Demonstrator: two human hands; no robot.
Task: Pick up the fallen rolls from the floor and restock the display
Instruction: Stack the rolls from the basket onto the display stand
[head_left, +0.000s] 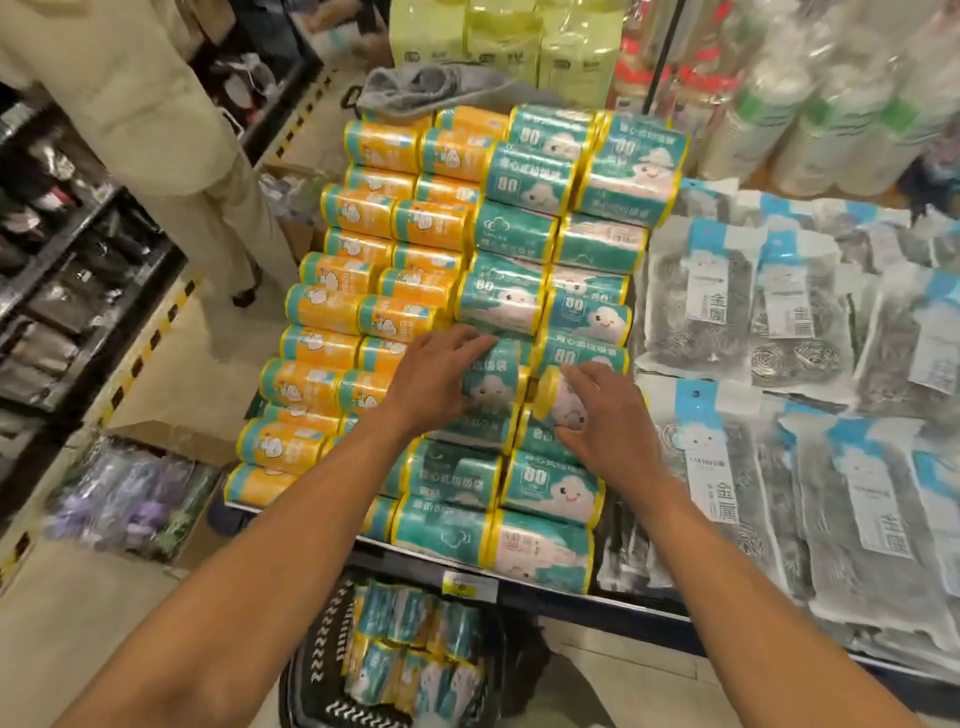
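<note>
Basket (313, 670) below shelf (613, 605) | scourer packs (727, 317) beside | right hand (610, 418) grips teal roll (551, 397)

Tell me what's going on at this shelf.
A person is restocking a display stacked with teal rolls and orange rolls. The left hand rests on one teal roll in the stack. The right hand grips a tilted roll in the column beside it, not yet lying flat. More spare rolls sit in a basket on the floor below the shelf.
</note>
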